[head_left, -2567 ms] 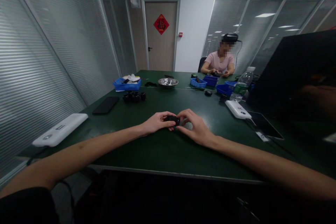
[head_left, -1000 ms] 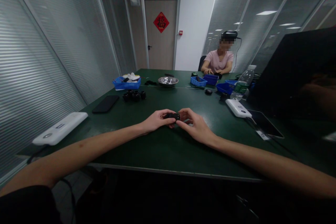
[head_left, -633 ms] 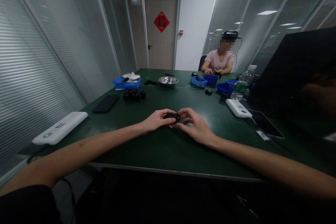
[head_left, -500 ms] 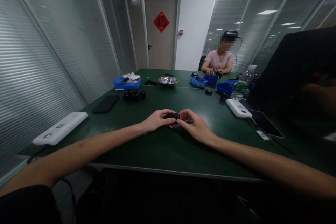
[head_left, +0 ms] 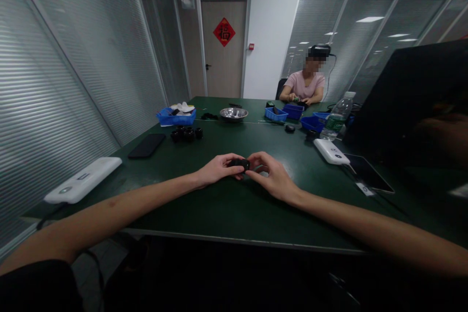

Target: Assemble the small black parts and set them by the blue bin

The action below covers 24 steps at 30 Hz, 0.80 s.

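Observation:
Just above the green table point(head_left: 219, 214), a small black cylindrical part point(head_left: 240, 164) lies between my two hands. My left hand point(head_left: 219, 169) is closed around its left side, thumb in front and fingers behind. The thumb and fingertips of my right hand point(head_left: 272, 175) pinch its right end. My fingers cover much of the part, so its exact kind does not show. Beyond my left hand stands a group of similar short black cylinders point(head_left: 186, 133).
A black phone point(head_left: 146, 146) and a white power bank point(head_left: 84, 180) lie at left. Farther back are a blue basket point(head_left: 177, 118), a metal bowl point(head_left: 234, 115) and blue bins point(head_left: 276, 115). At right stand a water bottle point(head_left: 338, 117) and another power bank point(head_left: 331, 151). A person point(head_left: 305, 83) sits opposite.
My hands keep nearly the same place. The fingers of my right hand have shifted slightly at the part's right end. The person opposite has moved a hand a little.

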### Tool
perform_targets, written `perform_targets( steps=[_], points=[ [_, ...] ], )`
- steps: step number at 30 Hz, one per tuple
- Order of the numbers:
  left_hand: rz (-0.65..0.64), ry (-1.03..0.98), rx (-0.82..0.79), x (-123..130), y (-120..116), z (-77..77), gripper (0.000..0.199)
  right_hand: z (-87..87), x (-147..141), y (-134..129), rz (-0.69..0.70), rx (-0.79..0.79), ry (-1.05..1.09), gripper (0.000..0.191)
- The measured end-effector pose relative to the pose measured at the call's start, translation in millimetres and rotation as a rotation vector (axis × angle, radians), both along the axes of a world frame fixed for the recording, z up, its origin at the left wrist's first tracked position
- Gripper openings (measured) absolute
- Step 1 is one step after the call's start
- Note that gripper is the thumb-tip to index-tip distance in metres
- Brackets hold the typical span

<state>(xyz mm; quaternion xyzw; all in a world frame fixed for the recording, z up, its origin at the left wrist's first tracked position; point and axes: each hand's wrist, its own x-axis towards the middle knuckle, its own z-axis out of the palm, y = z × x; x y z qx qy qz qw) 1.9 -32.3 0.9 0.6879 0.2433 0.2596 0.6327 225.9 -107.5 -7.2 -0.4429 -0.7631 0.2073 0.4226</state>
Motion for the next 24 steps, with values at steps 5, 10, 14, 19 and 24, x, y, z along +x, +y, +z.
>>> perform_targets(
  steps=[5, 10, 14, 19, 24],
  points=[
    [0.004, -0.027, 0.006, 1.3, 2.1, -2.6, 0.051, 0.4, -0.7, 0.4, 0.004, 0.035, 0.027, 0.034],
    [0.016, -0.017, 0.006, 0.6, -0.6, 0.3, 0.051, 1.9, -1.0, 0.0, -0.024, -0.052, 0.004, 0.025],
    [0.002, 0.005, -0.016, -1.0, -0.9, 1.6, 0.050, 2.4, 0.0, -1.2, 0.024, 0.052, -0.035, 0.031],
    [0.004, -0.014, -0.003, -0.5, 0.5, -0.6, 0.052, 2.4, -1.0, -1.2, -0.013, -0.016, -0.004, 0.030],
    [0.000, 0.003, -0.008, -0.1, -0.9, 0.6, 0.051, 2.7, -1.6, -1.6, 0.012, 0.013, -0.033, 0.028]
  ],
)
